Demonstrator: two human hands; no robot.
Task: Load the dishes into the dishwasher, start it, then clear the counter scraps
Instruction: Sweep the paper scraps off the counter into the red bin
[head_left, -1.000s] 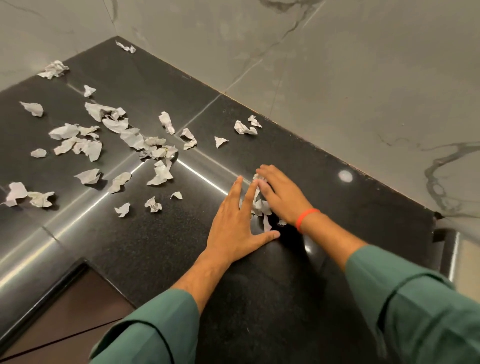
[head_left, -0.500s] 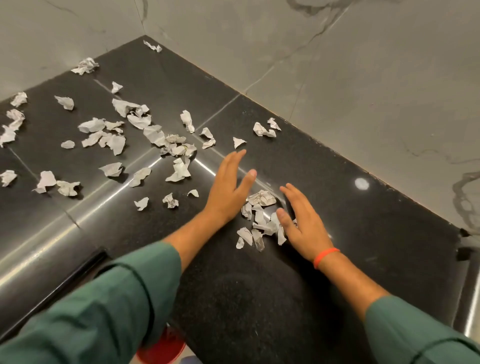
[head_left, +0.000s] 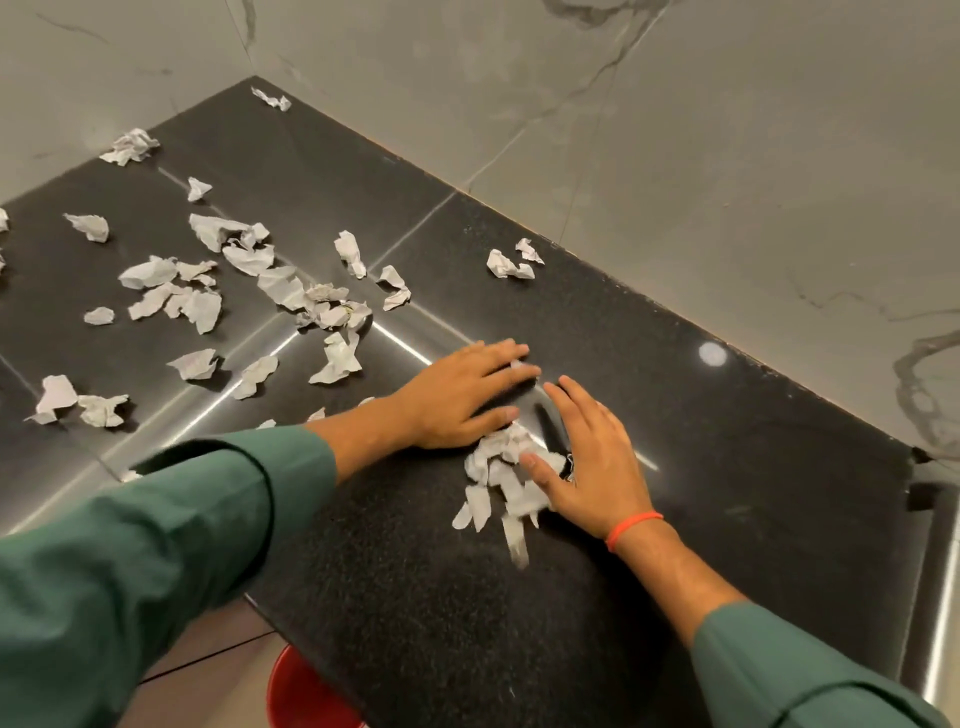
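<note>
Left hand (head_left: 462, 395): flat, fingers straight, touching the scrap pile (head_left: 501, 475)
Right hand (head_left: 592, 462): flat, holding nothing, pressing the pile's right side
Counter (head_left: 701, 441): beneath the pile

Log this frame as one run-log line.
phase: clearing scraps | left hand: flat on counter, open | right hand: open, on gathered scrap pile | loose scraps: many left | red bin: below edge

no legible text, no labels, paper scraps (head_left: 498, 467) too blurred
</note>
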